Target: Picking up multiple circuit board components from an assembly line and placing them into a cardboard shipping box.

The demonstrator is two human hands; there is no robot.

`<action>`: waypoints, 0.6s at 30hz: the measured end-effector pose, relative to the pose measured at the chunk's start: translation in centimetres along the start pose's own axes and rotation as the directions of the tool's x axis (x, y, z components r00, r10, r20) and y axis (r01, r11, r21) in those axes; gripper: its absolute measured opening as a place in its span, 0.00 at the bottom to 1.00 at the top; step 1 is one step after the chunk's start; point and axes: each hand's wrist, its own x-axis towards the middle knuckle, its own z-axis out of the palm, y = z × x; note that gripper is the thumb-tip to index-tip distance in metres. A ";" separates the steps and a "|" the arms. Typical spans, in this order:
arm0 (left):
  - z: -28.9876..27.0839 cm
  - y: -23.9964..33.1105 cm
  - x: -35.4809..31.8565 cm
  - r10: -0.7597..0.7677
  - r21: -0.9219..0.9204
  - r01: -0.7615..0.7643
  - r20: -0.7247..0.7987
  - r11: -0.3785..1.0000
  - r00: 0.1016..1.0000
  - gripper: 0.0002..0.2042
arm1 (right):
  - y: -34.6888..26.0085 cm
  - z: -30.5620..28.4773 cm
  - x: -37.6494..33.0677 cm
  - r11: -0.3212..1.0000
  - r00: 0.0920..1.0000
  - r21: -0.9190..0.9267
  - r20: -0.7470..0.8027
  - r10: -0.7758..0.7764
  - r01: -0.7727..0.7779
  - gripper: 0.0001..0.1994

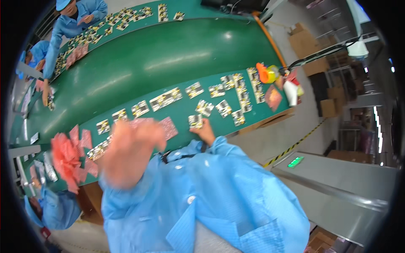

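- Head view: the right hand [205,131] rests on the green counter [168,63], fingers closed on a small packaged part [195,121] at the near edge.
- The left hand [126,154] is raised and blurred; I cannot tell whether it is open or closed.
- It hides part of the pink bags [168,126] behind it.
- Beyond the right hand lie rows of similar parts [236,97].
- Left of the left hand sits a red bag pile [65,158].
- Far beyond, a co-worker's hand [45,98] touches the counter.
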 end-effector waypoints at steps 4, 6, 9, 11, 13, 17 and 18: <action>6.4 7.1 -0.1 0.068 -0.281 0.010 0.268 0.960 0.961 0.20 | 0.5 0.6 0.5 0.999 0.998 0.051 0.056 0.000 -0.003 0.38; 7.8 8.9 0.1 -0.016 -0.295 0.096 0.264 0.951 0.964 0.18 | -0.1 0.4 0.1 0.998 0.998 0.054 0.056 0.016 -0.019 0.37; 8.0 9.3 0.6 -0.050 -0.277 0.195 0.456 0.941 0.888 0.15 | 0.3 0.0 0.3 0.993 0.997 0.112 0.069 0.026 -0.034 0.40; 8.3 9.7 0.5 -0.079 -0.243 0.257 0.566 0.935 0.821 0.18 | 0.3 0.0 0.3 0.999 0.997 0.015 0.063 0.033 -0.034 0.39; 8.3 10.0 0.4 -0.075 -0.210 0.229 0.559 0.951 0.825 0.19 | 0.3 -0.6 0.6 0.992 0.996 0.108 0.078 0.051 -0.059 0.39; 8.5 10.7 -0.3 -0.091 -0.032 0.122 0.487 0.992 0.869 0.22 | 0.0 -0.2 0.2 0.996 0.995 0.075 0.090 0.039 -0.046 0.39; 9.0 12.2 0.0 -0.083 -0.036 0.114 0.488 0.993 0.869 0.22 | -0.3 0.0 0.2 0.992 0.992 0.105 0.110 0.059 -0.070 0.39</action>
